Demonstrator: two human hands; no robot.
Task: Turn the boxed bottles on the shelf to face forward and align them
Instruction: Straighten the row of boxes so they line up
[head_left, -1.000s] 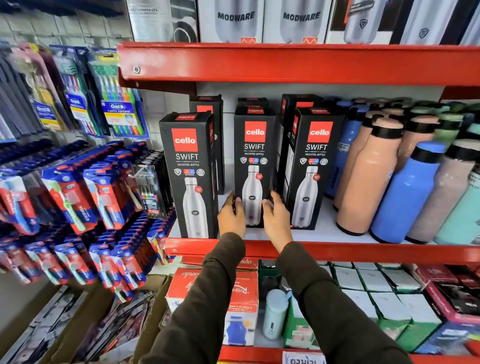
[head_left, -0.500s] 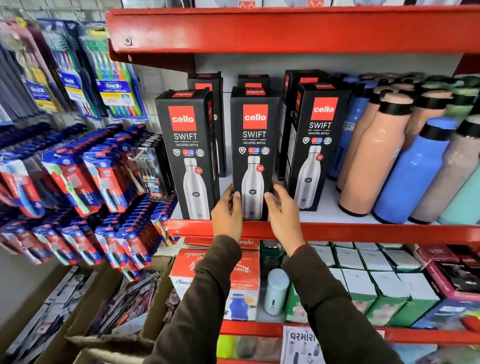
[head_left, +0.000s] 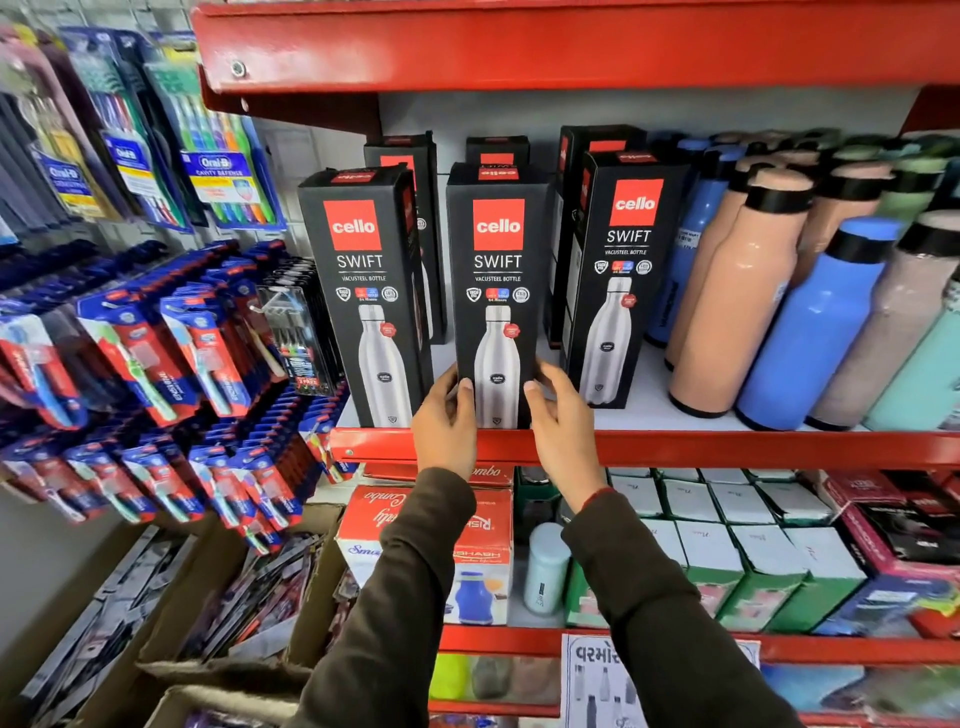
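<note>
Tall matte-black cardboard box between 2 hands

red shelf | boxed bottles | loose bottles

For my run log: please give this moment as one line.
both hands | grip base of middle Cello Swift box | box upright, facing forward | on red shelf

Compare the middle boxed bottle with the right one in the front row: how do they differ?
The middle box faces squarely forward at the shelf edge; the right box is angled, showing its left side, and sits further back. Left hand and right hand grip the middle box; the right box is untouched. Both are black Cello Swift cartons.
</note>
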